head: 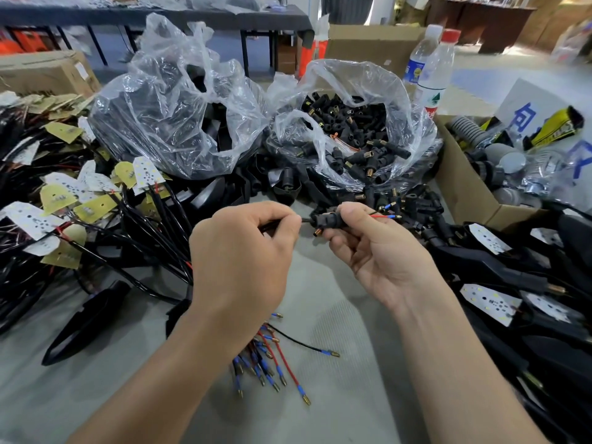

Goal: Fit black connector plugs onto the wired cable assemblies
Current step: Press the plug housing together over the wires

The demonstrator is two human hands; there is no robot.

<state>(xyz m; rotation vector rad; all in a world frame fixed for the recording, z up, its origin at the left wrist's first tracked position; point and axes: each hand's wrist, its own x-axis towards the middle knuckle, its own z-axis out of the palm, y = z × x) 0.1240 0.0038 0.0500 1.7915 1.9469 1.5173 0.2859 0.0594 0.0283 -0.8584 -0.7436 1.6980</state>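
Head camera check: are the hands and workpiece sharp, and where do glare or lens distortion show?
Head view: light is soft and even; the left hand on the cable and the right hand on the black plug are sharp; glare streaks the plastic bags; the far table looks soft and bent by the wide lens.

Grey work surface (320, 395); items laid directly on it:
- 2 clear plastic bags set side by side at the back: left bag (166, 91) filled with black parts, right bag (362, 78) with black connector plugs (349, 123); more are spilled just in front.
- Wired cable assemblies (64, 200) with LED boards, heaped at left.
- Brass-tipped wire ends (269, 357), fanned out at front centre.
- Cardboard box (461, 187), placed at right.
- 2 water bottles (437, 75), stood behind.
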